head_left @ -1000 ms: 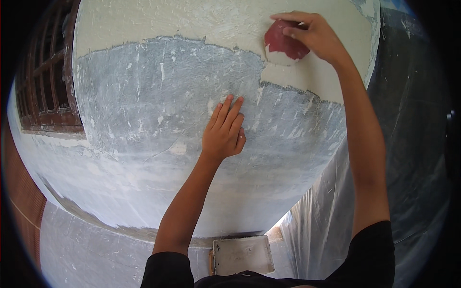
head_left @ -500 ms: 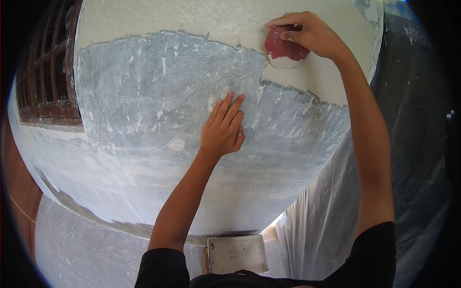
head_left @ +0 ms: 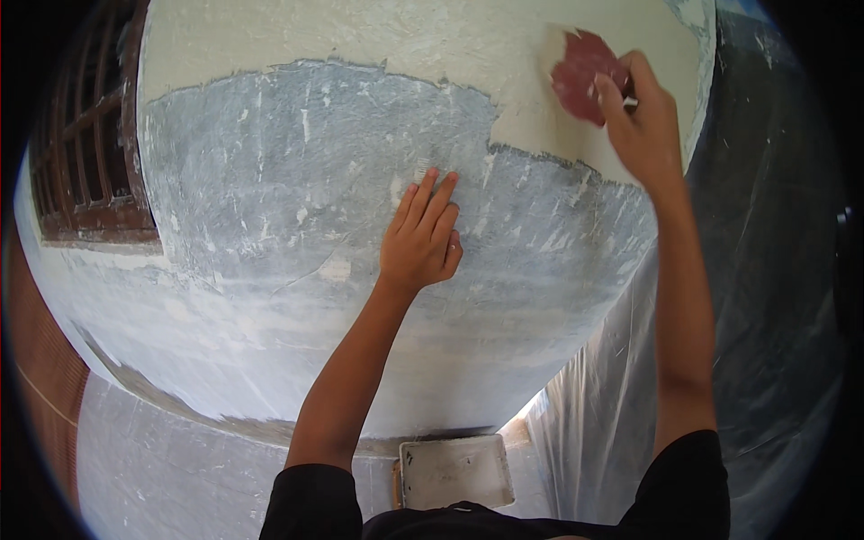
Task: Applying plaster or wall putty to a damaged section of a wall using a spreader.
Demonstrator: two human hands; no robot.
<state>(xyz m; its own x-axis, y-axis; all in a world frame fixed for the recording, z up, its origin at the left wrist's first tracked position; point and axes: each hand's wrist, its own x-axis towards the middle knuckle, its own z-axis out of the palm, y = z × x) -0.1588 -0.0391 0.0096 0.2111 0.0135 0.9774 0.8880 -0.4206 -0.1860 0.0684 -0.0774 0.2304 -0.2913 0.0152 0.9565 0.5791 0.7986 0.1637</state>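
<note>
My right hand grips a red putty scraper against the cream filler coat on the upper part of the wall. Pale filler clings to the scraper, and its edge looks ragged and slightly blurred. My left hand rests flat on the bare grey wall lower down, its fingers stretched out and holding nothing. Between the coat and the grey area runs an uneven border, stepping down toward the right.
A brown wooden window frame with bars is at the left. Plastic sheeting hangs along the right side. Below, near my body, a pale, stained tray sits on the floor by the wall's base.
My right hand has moved right and somewhat down with the scraper, which has turned so its edge points left. My left hand stays at the same spot on the wall.
</note>
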